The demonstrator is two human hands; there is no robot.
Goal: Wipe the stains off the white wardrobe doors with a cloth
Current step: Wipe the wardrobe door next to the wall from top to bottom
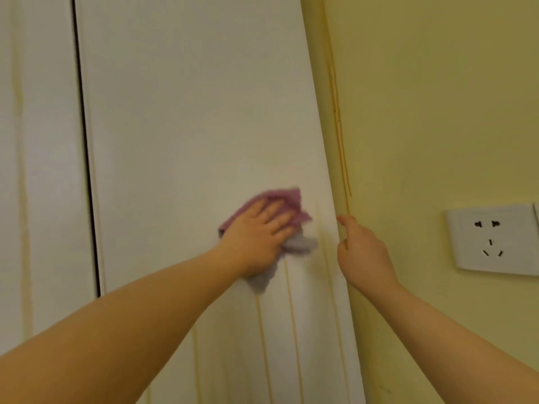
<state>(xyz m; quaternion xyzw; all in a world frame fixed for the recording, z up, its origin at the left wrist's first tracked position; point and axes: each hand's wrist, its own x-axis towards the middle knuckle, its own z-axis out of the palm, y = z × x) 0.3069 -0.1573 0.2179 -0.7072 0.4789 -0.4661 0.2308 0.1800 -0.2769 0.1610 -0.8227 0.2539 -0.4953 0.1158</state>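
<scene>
Nothing readable anywhere: no word, brand, number or sign. Plain white across the wardrobe door point(189, 126), plain on the cloth point(287, 199), and only bare pin slots on the wall socket point(493, 237).
</scene>
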